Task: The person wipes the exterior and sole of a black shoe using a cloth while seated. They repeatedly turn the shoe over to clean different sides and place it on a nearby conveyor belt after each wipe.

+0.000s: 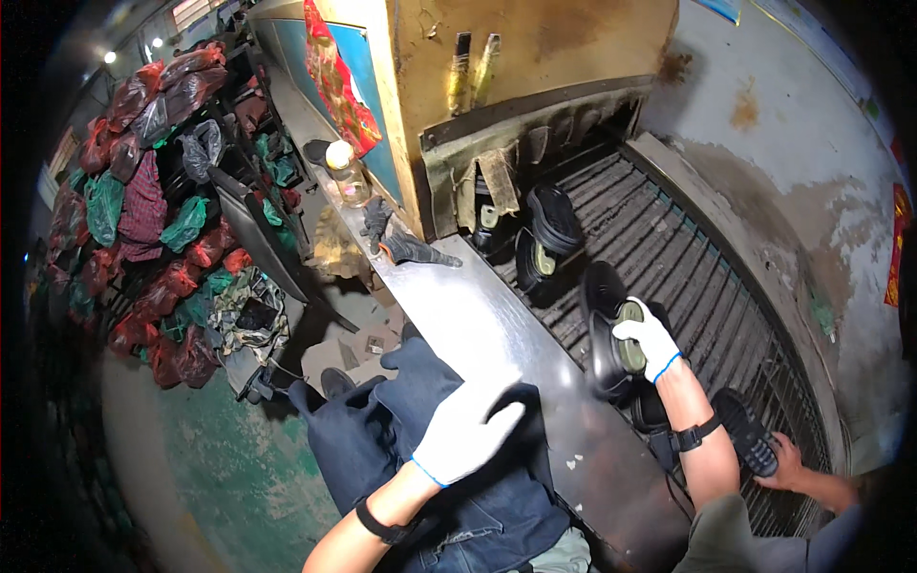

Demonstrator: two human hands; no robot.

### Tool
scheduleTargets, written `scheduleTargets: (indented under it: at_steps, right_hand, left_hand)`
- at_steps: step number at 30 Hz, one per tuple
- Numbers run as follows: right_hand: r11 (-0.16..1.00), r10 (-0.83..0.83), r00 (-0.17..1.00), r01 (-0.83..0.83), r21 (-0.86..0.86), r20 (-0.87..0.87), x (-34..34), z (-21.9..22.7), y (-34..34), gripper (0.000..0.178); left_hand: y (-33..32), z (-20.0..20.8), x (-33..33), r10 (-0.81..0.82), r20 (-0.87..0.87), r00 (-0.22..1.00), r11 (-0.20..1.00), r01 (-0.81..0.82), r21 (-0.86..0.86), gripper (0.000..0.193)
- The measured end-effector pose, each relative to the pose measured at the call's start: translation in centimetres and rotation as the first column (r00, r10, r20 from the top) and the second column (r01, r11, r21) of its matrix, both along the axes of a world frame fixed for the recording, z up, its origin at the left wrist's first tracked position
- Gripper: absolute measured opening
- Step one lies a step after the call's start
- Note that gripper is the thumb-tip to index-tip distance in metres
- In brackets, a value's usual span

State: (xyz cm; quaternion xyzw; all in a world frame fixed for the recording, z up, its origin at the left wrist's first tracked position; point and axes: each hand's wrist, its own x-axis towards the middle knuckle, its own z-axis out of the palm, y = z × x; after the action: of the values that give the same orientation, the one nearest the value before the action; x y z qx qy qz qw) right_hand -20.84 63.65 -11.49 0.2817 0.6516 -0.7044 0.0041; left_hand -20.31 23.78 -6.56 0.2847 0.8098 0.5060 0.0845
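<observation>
My left hand point(468, 435), in a white glove, is over my lap beside the metal ledge, its fingers stretched out and thumb apart. It holds nothing. My right hand point(651, 342), gloved too, is closed on the green shoe last point(630, 351) that sits in a black shoe point(605, 355). A second black shoe point(602, 286) lies against it on the slatted conveyor point(688, 258). Farther up, toward the machine's opening, are more black shoes point(556, 220) with green lasts. Another person's bare hand point(787, 463) grips a black shoe point(747, 430) at the right.
The shiny metal ledge point(458, 306) runs between my lap and the conveyor. Dark work gloves point(411, 250) and a jar with a pale lid point(347, 174) rest on it. A yellow machine housing point(535, 67) stands ahead. Racks piled with plastic bags point(181, 277) stand at the left.
</observation>
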Motion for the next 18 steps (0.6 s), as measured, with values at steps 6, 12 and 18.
scheduleTargets:
  at_steps: [6,12,18]
  right_hand:
    - [0.059,0.15,0.976,0.152,0.987,-0.16,-0.9,-0.5,-6.3,0.078]
    - [0.828,-0.026,0.996,0.069,0.556,-0.084,-9.2,-6.7,-12.8,0.116]
    - [0.917,-0.131,0.988,0.154,0.369,-0.087,-20.9,-16.2,-4.5,0.116]
  left_hand:
    - [7.6,-2.6,-9.8,-0.006,-0.44,0.898,0.999,-0.01,-0.033,0.065]
    - [15.7,-3.4,-24.1,-0.284,-0.691,0.664,0.928,0.01,-0.371,0.016]
    - [4.8,2.8,-7.2,-0.546,-0.492,0.678,0.828,0.348,-0.44,0.014]
